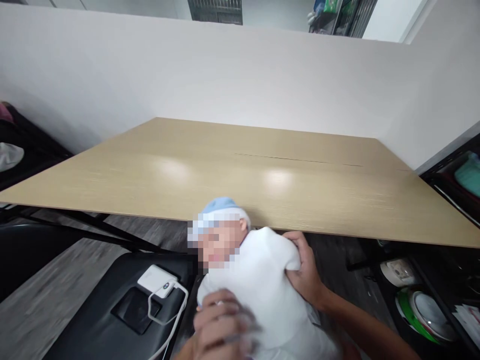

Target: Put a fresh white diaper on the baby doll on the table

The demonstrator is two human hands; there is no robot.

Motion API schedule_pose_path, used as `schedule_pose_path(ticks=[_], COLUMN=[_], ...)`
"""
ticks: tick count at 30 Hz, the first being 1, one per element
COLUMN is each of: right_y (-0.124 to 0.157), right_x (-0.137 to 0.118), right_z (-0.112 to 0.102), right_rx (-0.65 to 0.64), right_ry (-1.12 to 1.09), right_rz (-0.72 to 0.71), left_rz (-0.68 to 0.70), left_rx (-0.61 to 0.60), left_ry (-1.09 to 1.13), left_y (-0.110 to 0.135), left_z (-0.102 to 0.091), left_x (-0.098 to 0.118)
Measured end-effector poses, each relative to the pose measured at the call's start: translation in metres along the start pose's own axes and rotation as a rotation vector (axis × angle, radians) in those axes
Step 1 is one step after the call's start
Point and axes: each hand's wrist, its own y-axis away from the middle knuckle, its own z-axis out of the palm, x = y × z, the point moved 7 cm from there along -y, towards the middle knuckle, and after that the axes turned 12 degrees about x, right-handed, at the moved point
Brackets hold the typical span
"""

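A baby doll (pixel 221 245) in a pale blue and white cap leans back below the table edge, its head against that edge. White clothing (pixel 258 280) covers its body. My right hand (pixel 303 272) pinches the white cloth at the doll's arm on the right side, thumb below and fingers above. Low over the doll's front on the left is my left hand (pixel 221 325), its fingers curled. Motion blurs those fingertips, and whatever they may hold is hidden.
A wooden table (pixel 210 170) spans the view before a white wall (pixel 225 75). On a black chair (pixel 93 300) at left lie a white power bank (pixel 156 280) with a cable and a dark phone (pixel 135 310). A black shelf with household items (pixel 431 312) stands at right.
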Motion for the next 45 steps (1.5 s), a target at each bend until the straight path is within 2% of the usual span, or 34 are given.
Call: schedule_pose_path(ticks=[1, 2, 3, 4, 6, 7, 9, 12, 14, 18, 20, 22, 29, 34, 36, 39, 45], right_y=[-0.002, -0.005, -0.009, -0.013, -0.024, -0.031, -0.046, -0.07, -0.085, -0.1, -0.101, -0.099, -0.093, -0.103, -0.116, -0.147, -0.216], right_x=[0.0, 0.001, 0.003, 0.007, 0.017, 0.024, 0.039, 0.057, 0.062, 0.062, 0.066, 0.073, 0.089, 0.111, 0.12, 0.133, 0.154], right_z=[-0.011, -0.02, -0.027, -0.032, -0.039, -0.041, -0.045, -0.057, -0.074, -0.104, -0.11, -0.112, -0.121, -0.123, -0.118, -0.107, -0.081], right_rx=[0.078, 0.141, 0.188, 0.222, 0.275, 0.29, 0.298, 0.268, 0.241, 0.109, 0.021, -0.037, -0.096, -0.102, -0.095, -0.115, -0.197], right_ry=[-0.027, -0.054, -0.078, -0.099, -0.122, -0.122, -0.105, -0.018, 0.161, 0.688, 0.814, 0.85, 0.858, 0.844, 0.838, 0.801, 0.754], right_rz=[0.009, 0.023, 0.044, 0.07, 0.132, 0.165, 0.226, 0.259, 0.183, -0.146, -0.257, -0.301, -0.224, -0.181, -0.181, -0.161, -0.208], left_rz=[0.031, 0.024, -0.02, -0.081, -0.25, -0.345, -0.471, -0.51, -0.506, -0.5, -0.503, -0.516, -0.513, -0.525, -0.531, -0.491, -0.38], left_rx=[0.194, 0.313, 0.349, 0.305, 0.053, -0.092, -0.289, -0.407, -0.441, -0.465, -0.499, -0.53, -0.532, -0.375, -0.308, -0.281, -0.298], left_ry=[-0.04, -0.102, -0.149, -0.142, -0.021, 0.046, 0.146, 0.172, 0.138, 0.105, 0.12, 0.122, 0.025, -0.19, -0.277, -0.349, -0.372], left_y=[-0.012, -0.026, -0.043, -0.063, -0.101, -0.116, -0.137, -0.16, -0.171, -0.187, -0.192, -0.196, -0.205, -0.209, -0.211, -0.223, -0.269], left_z=[-0.02, -0.034, -0.042, -0.044, -0.032, -0.023, -0.009, 0.002, 0.006, 0.009, 0.013, 0.016, 0.012, 0.0, -0.001, 0.004, 0.016], left_x=[-0.007, -0.017, -0.028, -0.039, -0.063, -0.073, -0.086, -0.097, -0.104, -0.122, -0.129, -0.135, -0.147, -0.166, -0.177, -0.197, -0.249])
